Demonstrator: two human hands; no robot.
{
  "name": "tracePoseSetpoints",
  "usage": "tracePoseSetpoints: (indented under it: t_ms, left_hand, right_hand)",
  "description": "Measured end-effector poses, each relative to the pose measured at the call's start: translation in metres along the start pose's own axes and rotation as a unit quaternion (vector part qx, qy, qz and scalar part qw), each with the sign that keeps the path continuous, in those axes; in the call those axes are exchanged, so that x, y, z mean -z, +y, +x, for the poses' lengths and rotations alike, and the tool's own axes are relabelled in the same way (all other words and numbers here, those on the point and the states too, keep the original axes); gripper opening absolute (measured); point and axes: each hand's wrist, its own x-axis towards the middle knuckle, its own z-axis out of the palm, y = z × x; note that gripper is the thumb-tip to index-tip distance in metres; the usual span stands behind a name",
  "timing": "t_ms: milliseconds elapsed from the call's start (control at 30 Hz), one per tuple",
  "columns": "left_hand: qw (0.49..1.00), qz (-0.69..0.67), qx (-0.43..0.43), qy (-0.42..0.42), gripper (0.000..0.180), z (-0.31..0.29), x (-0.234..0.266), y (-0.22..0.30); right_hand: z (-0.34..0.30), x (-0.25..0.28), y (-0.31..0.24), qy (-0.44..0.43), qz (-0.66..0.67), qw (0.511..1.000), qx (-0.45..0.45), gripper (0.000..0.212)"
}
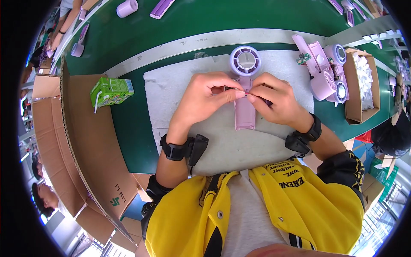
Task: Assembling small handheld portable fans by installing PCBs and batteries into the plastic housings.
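A lilac handheld fan [245,115] lies on a white foam sheet [171,79], its round head [245,61] pointing away from me and its handle toward me. The handle looks like an uncovered shell. Over the upper handle, my left hand [209,96] and my right hand [276,97] meet with thumbs and fingertips pinched together. Whatever sits between the fingertips is tiny and mostly covered; I cannot make out what it is. Part of the handle is hidden beneath my fingers.
Right of the sheet are several lilac fan parts [323,83] with a green circuit board [303,58], beside a cardboard box [354,113] of white pieces. At left stand a green drink carton [112,91] and a large cardboard box [92,141]. A pale rail [192,43] crosses behind.
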Motion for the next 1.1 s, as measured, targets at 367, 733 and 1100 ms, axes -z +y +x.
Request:
tracePoseSetpoints:
  t_ms: [367,733,1100]
  left_hand:
    - [0.991,0.105,-0.077,0.040,0.013,0.001,-0.008,0.003]
    - [1.000,0.009,0.013,0.005,0.019,0.000,-0.006,0.001]
    - [0.989,-0.111,0.073,-0.059,0.035,-0.001,0.006,0.009]
  right_hand:
    - [0.005,0.001,0.001,0.040,0.023,0.998,-0.034,0.004]
    - [0.001,0.005,-0.001,-0.027,0.028,0.997,-0.060,0.015]
    - [0.002,0.007,-0.001,-0.060,0.037,0.996,-0.048,0.014]
